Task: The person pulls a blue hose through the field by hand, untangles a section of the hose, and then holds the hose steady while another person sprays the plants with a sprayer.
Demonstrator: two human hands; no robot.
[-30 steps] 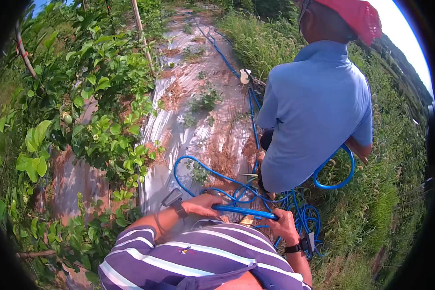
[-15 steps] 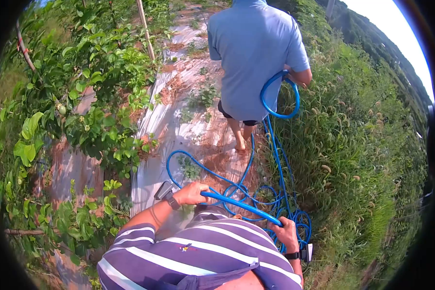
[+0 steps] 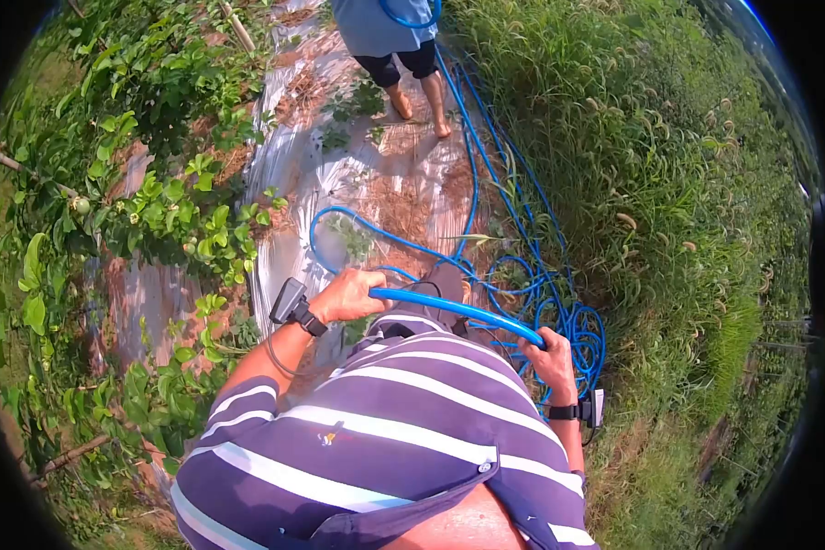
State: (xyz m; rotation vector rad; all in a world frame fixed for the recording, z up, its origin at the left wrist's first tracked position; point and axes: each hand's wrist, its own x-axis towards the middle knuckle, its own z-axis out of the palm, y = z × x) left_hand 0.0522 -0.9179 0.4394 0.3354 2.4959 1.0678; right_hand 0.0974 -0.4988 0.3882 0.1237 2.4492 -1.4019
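Note:
A blue hose (image 3: 458,309) runs across the front of my striped shirt, slightly bowed between my two hands. My left hand (image 3: 350,295) is closed round it on the left side. Farther right, my right hand (image 3: 552,359) grips the same hose with the fingers wrapped over it. Beyond my hands, more of the hose lies on the ground in a wide loop at the left and a tangled pile at the right. Long lengths of it lead forward to a person (image 3: 380,37) ahead, who has a coil of hose at their side.
Leafy climbing plants (image 3: 147,215) with stakes line the left side. Pale plastic sheeting (image 3: 289,183) covers the ground ahead, with dry straw and weeds on it. Tall seeding grass (image 3: 632,183) borders the right. Devices are strapped to both my wrists.
My view has tipped downward, and the person ahead has walked farther away with the coil. Both my hands still hold the hose, which now bows upward more between them.

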